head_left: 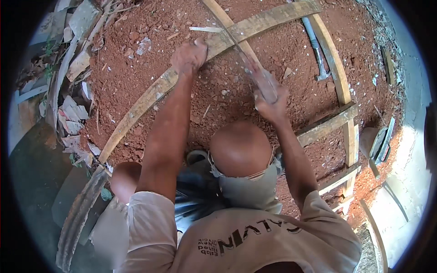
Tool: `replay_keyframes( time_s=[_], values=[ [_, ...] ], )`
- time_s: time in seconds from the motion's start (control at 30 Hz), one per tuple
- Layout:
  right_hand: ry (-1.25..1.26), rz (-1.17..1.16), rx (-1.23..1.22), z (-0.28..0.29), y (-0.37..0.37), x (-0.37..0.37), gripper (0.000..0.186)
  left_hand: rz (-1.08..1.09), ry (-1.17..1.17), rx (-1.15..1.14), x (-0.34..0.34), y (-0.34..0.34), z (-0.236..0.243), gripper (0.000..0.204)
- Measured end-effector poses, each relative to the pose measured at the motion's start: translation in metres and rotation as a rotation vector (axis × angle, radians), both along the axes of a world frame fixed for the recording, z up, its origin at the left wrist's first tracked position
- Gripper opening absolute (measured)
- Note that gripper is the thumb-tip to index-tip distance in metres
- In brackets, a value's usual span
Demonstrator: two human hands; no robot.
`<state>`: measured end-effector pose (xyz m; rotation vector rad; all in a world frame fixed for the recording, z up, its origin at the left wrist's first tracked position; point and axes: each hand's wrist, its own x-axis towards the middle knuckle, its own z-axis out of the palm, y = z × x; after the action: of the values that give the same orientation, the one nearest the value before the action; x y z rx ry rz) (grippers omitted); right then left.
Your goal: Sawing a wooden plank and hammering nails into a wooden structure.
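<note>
My left hand [189, 57] is closed round the edge of a long wooden plank [136, 109], which runs from the lower left to the upper right and looks bent by the lens. In my right hand [273, 102] is a handsaw [259, 75], partly smeared by motion. Its narrow blade points up and to the left and crosses the long plank. Close along the blade lies a second wooden piece [217, 11], which meets the long plank at an angle. The saw's handle is mostly covered by my fingers.
A hammer [314, 48] lies on the red soil [227, 98] beside an upright-running plank [334, 59]. Crosswise wooden pieces [327, 125] join that plank at the right. Broken rubble [73, 113] is heaped at the left. My bent knee [240, 148] is close below my hands.
</note>
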<state>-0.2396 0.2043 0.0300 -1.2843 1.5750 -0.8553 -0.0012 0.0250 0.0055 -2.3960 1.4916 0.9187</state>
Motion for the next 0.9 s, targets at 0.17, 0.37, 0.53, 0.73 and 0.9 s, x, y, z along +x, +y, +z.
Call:
replay_keyframes(
  time_s=[0.17,0.37,0.53,0.73,0.9],
  values=[
    [0.324,0.139,-0.114,0.067,0.101,-0.043,0.057,-0.006,-0.107,-0.095,-0.004,-0.006,-0.025,0.072],
    [-0.037,-0.107,-0.197,-0.046,-0.055,0.033,0.043,-0.02,-0.116,-0.135,-0.008,-0.006,-0.013,0.073],
    [0.087,-0.004,-0.19,0.03,0.049,-0.016,0.053,-0.061,-0.18,-0.224,-0.006,-0.001,-0.021,0.068],
    [0.226,0.082,-0.295,0.028,0.021,-0.012,0.056,0.008,-0.134,-0.1,-0.005,-0.009,-0.038,0.069],
    [-0.013,-0.144,-0.113,-0.056,-0.074,0.038,0.041,-0.01,-0.134,-0.159,-0.006,0.0,-0.017,0.074]
  ],
)
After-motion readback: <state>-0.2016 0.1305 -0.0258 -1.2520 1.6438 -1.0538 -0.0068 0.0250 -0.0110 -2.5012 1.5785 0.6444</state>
